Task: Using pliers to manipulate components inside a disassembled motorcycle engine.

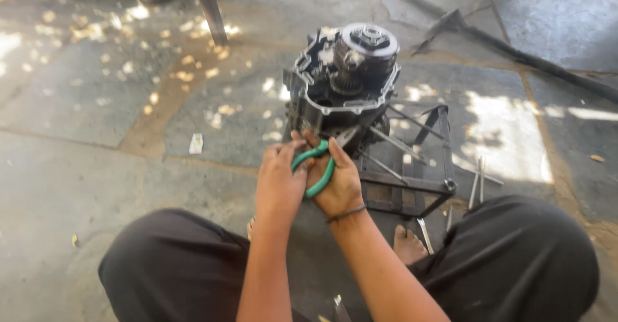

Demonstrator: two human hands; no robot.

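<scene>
Hands together: my left hand [278,183] and right hand [336,183] both squeeze green-handled metal pliers [314,166] against the grey metal engine casing [341,80] on its black steel stand [412,167].

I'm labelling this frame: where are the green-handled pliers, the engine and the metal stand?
green-handled pliers [320,170]: head view, on the green grip between both hands.
engine [335,93]: head view, on the open case's rim.
metal stand [412,183]: head view, on its front bar.

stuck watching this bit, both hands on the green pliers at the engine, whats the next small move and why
Probably squeeze and pull steadily: both the left hand and right hand grip the green-handled pliers, whose nose seems to meet the engine case lower edge.
</scene>
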